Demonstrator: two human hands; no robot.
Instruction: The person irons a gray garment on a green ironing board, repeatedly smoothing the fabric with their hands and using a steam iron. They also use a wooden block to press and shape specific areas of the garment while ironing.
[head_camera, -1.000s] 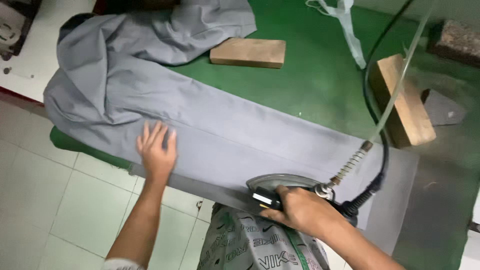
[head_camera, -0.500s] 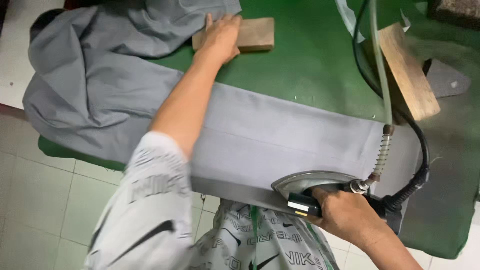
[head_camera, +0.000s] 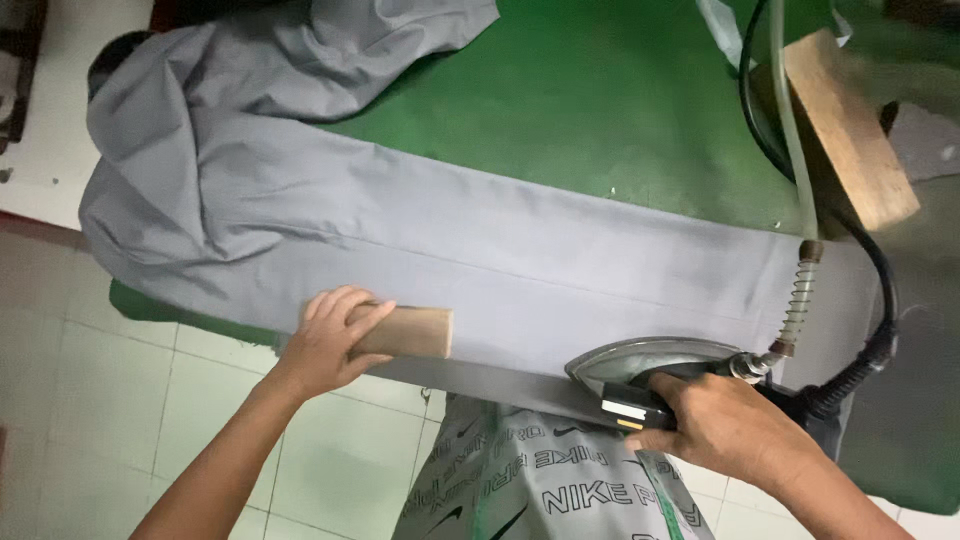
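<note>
L grip (head_camera: 335, 335) on wood block (head_camera: 405, 332), lengthwise along hem.

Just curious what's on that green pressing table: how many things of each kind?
Wooden blocks: 2, one under the left hand at, one at
Steam iron, in the right hand: 1
Grey garment: 1
Total: 4

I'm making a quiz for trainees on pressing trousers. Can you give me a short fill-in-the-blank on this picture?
1. The left hand presses a ____ block on the grey cloth.
2. The right hand grips the ____ by its handle.
3. The table has a ____ cover.

Missing words: wooden; iron; green
</note>
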